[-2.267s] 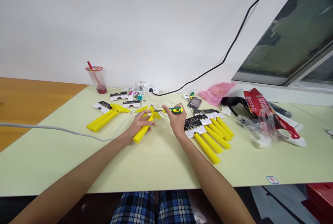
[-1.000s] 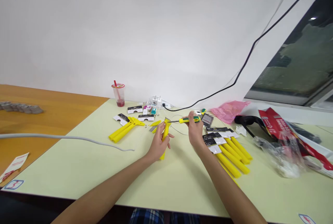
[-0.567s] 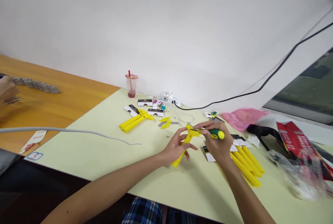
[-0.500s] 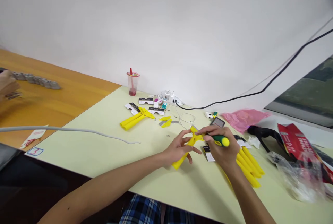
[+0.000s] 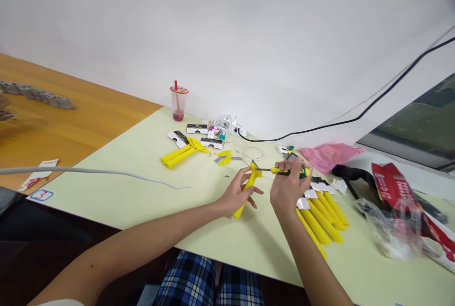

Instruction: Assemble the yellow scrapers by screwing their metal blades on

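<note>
My left hand [image 5: 235,192] is wrapped round the handle of a yellow plastic scraper [image 5: 251,179], its head pointing up and away from me. In my right hand [image 5: 289,187] is a screwdriver [image 5: 280,171] with a green and yellow handle. Its thin shaft points left, the tip at the scraper's head; whether it sits in a screw is too small to tell. Beyond my left hand lie loose yellow head pieces [image 5: 224,159] and grey blades [image 5: 237,158]. Two more yellow handles [image 5: 177,155] rest at the left.
Several yellow scrapers with black-and-white covers [image 5: 322,216] lie right of my right arm. Behind are small cards [image 5: 196,129], a drink cup [image 5: 178,104] and a power strip [image 5: 241,130]. A pink bag [image 5: 329,155] and clear plastic [image 5: 394,235] lie right. A grey cable [image 5: 106,172] crosses the left.
My right hand has turned and drawn back, so the screwdriver now lies sideways with its shaft showing. The scraper has tilted in my left hand. The view has shifted slightly.
</note>
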`<state>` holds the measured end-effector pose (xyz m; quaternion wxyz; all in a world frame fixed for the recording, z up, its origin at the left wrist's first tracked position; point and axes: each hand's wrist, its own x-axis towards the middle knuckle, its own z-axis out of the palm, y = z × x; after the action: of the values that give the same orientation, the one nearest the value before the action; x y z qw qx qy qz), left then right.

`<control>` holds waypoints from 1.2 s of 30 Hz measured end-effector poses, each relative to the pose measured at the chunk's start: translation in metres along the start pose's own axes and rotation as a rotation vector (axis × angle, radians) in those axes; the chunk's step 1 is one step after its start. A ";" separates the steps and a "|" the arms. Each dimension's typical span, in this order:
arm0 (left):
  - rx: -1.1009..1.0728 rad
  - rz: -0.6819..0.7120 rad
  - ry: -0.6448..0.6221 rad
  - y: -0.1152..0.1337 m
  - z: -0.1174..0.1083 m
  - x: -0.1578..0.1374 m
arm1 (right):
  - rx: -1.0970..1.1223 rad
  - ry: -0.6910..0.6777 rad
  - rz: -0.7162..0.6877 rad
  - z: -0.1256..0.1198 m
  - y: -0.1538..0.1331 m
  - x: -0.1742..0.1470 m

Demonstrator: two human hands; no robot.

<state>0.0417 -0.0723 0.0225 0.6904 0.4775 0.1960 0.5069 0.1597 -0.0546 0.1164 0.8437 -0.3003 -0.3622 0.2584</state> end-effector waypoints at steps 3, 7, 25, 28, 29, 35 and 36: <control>0.045 0.047 0.066 -0.001 -0.002 0.002 | 0.041 0.007 0.022 0.009 0.006 0.000; 0.020 0.066 0.070 0.004 -0.001 0.006 | -0.035 0.001 -0.021 0.022 0.003 0.005; -0.181 -0.088 0.297 0.023 -0.013 0.014 | -0.091 -0.035 0.035 0.018 0.016 0.013; -0.192 -0.097 0.253 0.025 -0.018 0.016 | -0.186 -0.145 0.002 0.002 0.006 0.044; -0.204 -0.112 0.237 0.027 -0.019 0.017 | -0.301 -0.197 -0.029 -0.006 0.003 0.060; -0.371 -0.246 0.086 0.052 -0.037 0.020 | -1.160 -0.487 -0.073 -0.082 0.015 0.156; -0.389 -0.247 0.063 0.056 -0.042 0.021 | -1.246 -0.539 -0.025 -0.097 0.022 0.165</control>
<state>-0.0100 -0.0331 0.0558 0.8199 0.2918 0.1729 0.4613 0.3291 0.0373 0.1226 0.3962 -0.6511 -0.6448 0.0574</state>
